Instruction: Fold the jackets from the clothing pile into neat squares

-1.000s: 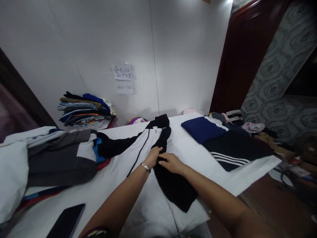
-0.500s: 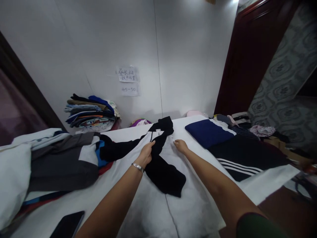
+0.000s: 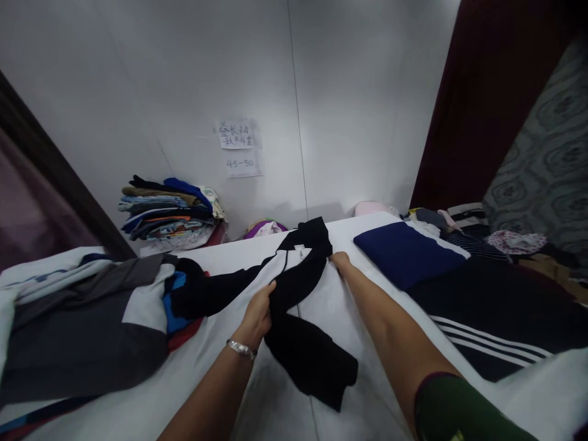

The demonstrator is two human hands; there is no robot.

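A jacket with black sleeves and a white and black front [image 3: 298, 278] lies on the white-covered table, its black collar end pointing away from me. One black sleeve stretches out to the left; the other is folded down toward me over the white cloth. With a bracelet on its wrist, my left hand [image 3: 257, 312] is closed on the jacket's edge near the middle, thumb on top. At the far right, by the collar and shoulder, my right hand [image 3: 340, 262] is closed on the black fabric, its fingertips partly hidden.
To the left lie grey and white garments [image 3: 87, 318], with a tall stack of folded clothes [image 3: 172, 211] behind. On the right are a folded navy garment [image 3: 408, 251] and a black one with white stripes [image 3: 500, 312]. Paper notes [image 3: 241, 147] hang on the wall.
My right hand has moved to the jacket's black shoulder edge. My left hand has slid slightly down and left along the jacket. The folded sleeve has shifted toward me; the phone has left the view.
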